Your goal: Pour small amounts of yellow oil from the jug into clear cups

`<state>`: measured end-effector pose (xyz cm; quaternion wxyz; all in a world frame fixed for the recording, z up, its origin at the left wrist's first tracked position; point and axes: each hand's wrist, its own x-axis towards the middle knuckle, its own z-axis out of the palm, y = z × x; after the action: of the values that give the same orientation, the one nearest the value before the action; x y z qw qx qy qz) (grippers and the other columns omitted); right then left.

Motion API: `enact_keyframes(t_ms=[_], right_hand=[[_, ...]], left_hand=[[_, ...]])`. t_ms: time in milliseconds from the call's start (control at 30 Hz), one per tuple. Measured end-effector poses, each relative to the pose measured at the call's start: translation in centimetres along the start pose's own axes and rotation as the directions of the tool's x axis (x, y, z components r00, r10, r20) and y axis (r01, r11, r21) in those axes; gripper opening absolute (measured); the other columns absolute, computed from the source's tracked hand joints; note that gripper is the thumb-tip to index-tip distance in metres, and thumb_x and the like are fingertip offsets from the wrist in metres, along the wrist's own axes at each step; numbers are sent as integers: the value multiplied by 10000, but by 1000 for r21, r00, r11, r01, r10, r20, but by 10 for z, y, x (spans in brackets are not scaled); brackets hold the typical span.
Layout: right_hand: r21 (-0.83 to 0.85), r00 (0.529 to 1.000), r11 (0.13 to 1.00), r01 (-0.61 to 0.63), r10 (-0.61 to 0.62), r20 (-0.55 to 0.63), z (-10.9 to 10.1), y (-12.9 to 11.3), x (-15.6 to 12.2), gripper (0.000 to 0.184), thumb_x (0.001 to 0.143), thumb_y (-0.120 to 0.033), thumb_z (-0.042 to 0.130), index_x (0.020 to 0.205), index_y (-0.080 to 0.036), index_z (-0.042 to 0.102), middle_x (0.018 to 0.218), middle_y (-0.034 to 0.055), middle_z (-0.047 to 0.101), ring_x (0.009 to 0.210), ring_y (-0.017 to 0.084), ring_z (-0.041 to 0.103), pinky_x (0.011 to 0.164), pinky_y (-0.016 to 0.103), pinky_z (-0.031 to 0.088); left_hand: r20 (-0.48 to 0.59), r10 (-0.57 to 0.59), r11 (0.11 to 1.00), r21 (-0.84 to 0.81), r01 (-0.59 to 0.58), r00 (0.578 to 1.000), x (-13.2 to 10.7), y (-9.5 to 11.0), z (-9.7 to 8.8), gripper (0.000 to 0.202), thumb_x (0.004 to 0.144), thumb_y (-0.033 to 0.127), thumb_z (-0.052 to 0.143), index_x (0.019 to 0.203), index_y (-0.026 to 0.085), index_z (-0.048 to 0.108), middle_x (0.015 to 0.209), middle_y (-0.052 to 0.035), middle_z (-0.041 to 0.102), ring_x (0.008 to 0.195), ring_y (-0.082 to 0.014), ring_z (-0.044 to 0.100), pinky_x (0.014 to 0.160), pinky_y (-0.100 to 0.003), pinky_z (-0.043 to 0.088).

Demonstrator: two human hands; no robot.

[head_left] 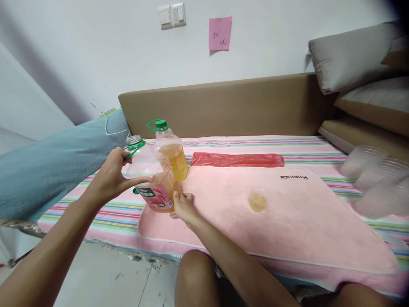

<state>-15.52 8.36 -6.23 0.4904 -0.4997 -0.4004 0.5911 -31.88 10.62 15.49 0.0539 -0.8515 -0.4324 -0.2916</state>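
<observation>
An uncapped plastic bottle (153,194) of amber liquid stands between my two hands, its clear neck nearest my left fingers and its base against my right ones. My left hand (113,175) grips it on the left side, forefinger up at the green handle (136,150), thumb stretched across the body above the pink label (159,196); the other fingertips are hidden behind the plastic. My right hand (185,209) clasps the lower right edge, thumb pressed to the side and a finger reaching to the bottom; whether the base is lifted or resting, I cannot tell. Just behind, partly covered by the bottle I hold, a second bottle (179,164) of yellow liquid wears its green cap (161,124). Beneath lies a pink mat (294,230), its "A new star" lettering upside down to me, spread over a striped cloth (79,196). To the right of my hands, a small clear cup (258,202) with yellow liquid sits on the mat; along the far edge stretches a red plastic strip (238,160). Farther right, clear plastic tubs (380,183) lie near stacked cushions (351,55). A brown backboard (223,106) runs along the white wall, below a pink handwritten note (220,34) and light switches (171,16).
</observation>
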Motion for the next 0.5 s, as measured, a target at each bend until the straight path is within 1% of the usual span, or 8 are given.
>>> enact_keyframes(t_ms=[100, 200, 267, 300, 367, 400, 433, 500], right_hand=[[-131, 999, 990, -46, 48, 13, -5, -15, -12, 528, 1213, -457, 364, 1603, -111, 448, 1600, 330, 258, 541, 92, 645, 657, 413, 684], [-224, 998, 974, 12, 3, 66, -15, -37, -40, 564, 1201, -472, 399, 1676, -169, 396, 1596, 288, 290, 553, 101, 630, 658, 430, 679], [-274, 991, 958, 87, -53, 126, -28, -57, -68, 529, 1166, -504, 526, 1615, -224, 518, 1580, 224, 345, 616, 135, 656, 692, 446, 673], [-298, 983, 946, 128, -82, 163, -37, -69, -84, 482, 1132, -500, 617, 1541, -245, 602, 1551, 185, 392, 674, 156, 672, 749, 453, 670], [-344, 959, 911, 227, -147, 243, -61, -94, -116, 359, 1058, -449, 764, 1359, -258, 726, 1402, 109, 523, 809, 192, 676, 959, 483, 624], [-415, 921, 843, 344, -216, 324, -76, -107, -131, 349, 1059, -430, 758, 1351, -242, 725, 1341, 106, 552, 870, 209, 662, 1044, 510, 574], [-439, 896, 794, 420, -286, 340, -92, -120, -144, 323, 1069, -409, 729, 1336, -229, 725, 1301, 99, 569, 899, 210, 646, 1059, 501, 552], [-440, 853, 733, 519, -416, 314, -129, -145, -164, 304, 1057, -414, 713, 1277, -206, 734, 1271, 90, 598, 872, 193, 620, 934, 418, 570]], left_hand=[[15, 102, 994, 43, -102, 995, 1, 7, 2, 796, 836, 996, 487, 1043, 228, 447, 1028, 2, 473, 940, -189, 504, 901, -331, 492], [28, 167, 984, 62, -169, 986, 3, 13, 1, 760, 835, 967, 538, 980, 224, 467, 954, 22, 479, 876, -173, 473, 838, -279, 420], [33, 215, 974, 64, -216, 976, 5, 10, 0, 739, 844, 939, 603, 958, 214, 510, 914, 28, 512, 870, -174, 484, 843, -261, 402], [20, 250, 966, 69, -251, 968, 5, 6, -1, 733, 868, 927, 616, 955, 202, 552, 905, 25, 540, 880, -178, 492, 868, -262, 406], [-42, 318, 944, 103, -313, 947, 8, -7, -3, 735, 969, 884, 571, 971, 154, 663, 919, 2, 611, 923, -186, 504, 957, -285, 417], [-91, 340, 936, 125, -328, 936, 9, -13, -4, 743, 1029, 835, 516, 978, 119, 711, 933, -13, 640, 941, -183, 506, 1017, -310, 417], [-141, 345, 934, 150, -325, 928, 10, -17, -5, 747, 1069, 777, 474, 992, 87, 747, 956, -30, 664, 963, -181, 512, 1078, -345, 414], [-276, 319, 941, 209, -267, 907, 9, -14, -4, 717, 1094, 686, 470, 1097, 40, 782, 1067, -76, 695, 1053, -195, 543, 1182, -448, 400]])
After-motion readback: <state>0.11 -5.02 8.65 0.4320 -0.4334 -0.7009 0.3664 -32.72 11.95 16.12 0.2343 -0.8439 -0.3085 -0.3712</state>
